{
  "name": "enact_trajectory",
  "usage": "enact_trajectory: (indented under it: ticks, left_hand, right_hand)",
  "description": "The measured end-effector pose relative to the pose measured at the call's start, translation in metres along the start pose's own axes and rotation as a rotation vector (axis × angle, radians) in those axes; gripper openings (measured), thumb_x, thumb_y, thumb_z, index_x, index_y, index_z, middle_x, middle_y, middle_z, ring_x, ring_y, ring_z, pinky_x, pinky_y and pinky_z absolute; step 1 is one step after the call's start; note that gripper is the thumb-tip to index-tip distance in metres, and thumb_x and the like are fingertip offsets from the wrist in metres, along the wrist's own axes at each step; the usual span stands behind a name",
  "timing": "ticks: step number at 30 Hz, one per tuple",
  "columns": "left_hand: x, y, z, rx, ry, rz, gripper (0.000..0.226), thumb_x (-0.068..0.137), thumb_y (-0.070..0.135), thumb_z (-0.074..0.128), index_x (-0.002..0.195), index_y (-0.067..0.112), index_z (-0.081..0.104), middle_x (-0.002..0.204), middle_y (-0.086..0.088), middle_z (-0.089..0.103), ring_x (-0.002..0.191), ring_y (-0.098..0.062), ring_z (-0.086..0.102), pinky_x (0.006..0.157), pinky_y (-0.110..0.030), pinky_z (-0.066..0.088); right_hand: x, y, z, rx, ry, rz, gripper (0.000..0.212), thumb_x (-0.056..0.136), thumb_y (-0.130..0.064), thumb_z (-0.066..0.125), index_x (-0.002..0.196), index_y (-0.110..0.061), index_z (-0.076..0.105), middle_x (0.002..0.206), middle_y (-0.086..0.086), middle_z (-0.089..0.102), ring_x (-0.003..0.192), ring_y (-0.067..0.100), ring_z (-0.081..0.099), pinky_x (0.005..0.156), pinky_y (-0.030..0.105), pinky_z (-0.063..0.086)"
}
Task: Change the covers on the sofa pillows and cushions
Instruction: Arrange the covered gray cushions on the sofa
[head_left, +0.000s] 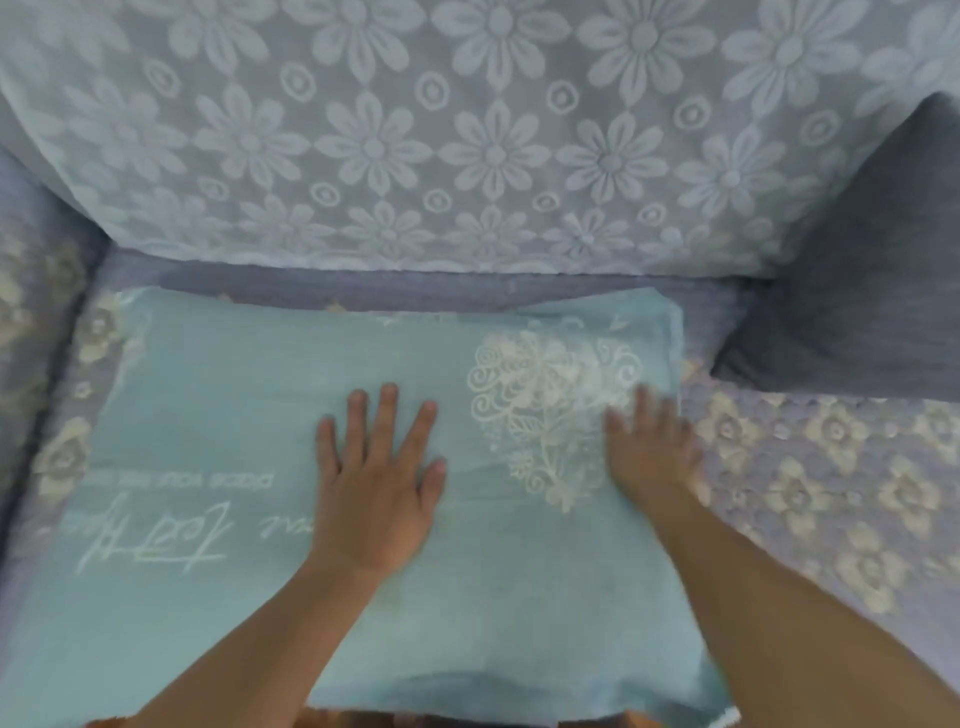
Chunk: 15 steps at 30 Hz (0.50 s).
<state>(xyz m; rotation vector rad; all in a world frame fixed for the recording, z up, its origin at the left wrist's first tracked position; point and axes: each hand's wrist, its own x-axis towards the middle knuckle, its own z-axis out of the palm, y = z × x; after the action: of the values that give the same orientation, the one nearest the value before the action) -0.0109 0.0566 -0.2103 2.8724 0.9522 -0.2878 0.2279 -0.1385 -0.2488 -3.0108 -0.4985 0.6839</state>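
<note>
**Head view: a covered pillow being pressed flat on the sofa seat**

A pale blue pillow (363, 415), printed with a white floral motif and script lettering, lies flat on the sofa seat (810, 467), its far edge just short of the sofa back (467, 130), which is draped in a daisy-patterned lace cloth. The left hand (379, 483) rests palm-down near the middle of the pillow, its fingers (387, 415) straight, spread and grasping nothing. The right hand (649, 452), blurred by motion, lies on the pillow's right edge beside the floral motif; its fingers appear extended rather than curled, though the blur makes this less certain. A plain grey cushion (857, 291) leans in the corner at right, apart from the pillow.

Progress, as judged: the blue cover seems fully drawn over this pillow, and the hands look to be smoothing it, so this item is nearly finished. Whether the opening is fastened cannot be seen. Whether the grey cushion has its new cover cannot be told; it may remain to be done.
</note>
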Motion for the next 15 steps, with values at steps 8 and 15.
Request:
enact_trajectory:
  ticks: [8,15]
  left_hand:
    - [0.013,-0.003,0.004,0.023,-0.119,-0.065,0.066,0.095,0.056,0.035,0.157,0.032,0.033,0.165,-0.013,0.025,0.152,-0.042,0.018,0.119,-0.066,0.011]
    - [0.017,-0.008,0.009,0.037,-0.102,-0.057,0.067,0.094,0.059,0.03,0.156,0.032,0.036,0.164,-0.011,0.029,0.151,-0.041,0.023,0.119,-0.065,0.012]
  right_hand:
    - [-0.025,-0.047,-0.052,0.241,0.431,-0.441,0.048,0.102,-0.031,0.04,0.143,-0.006,0.047,0.155,0.023,0.034,0.142,0.042,0.031,0.119,0.048,0.022]
    - [-0.002,-0.043,-0.039,0.154,-0.093,0.141,0.057,0.104,-0.041,0.027,0.158,-0.03,0.014,0.167,0.006,0.005,0.152,0.035,0.004,0.122,0.053,0.006]
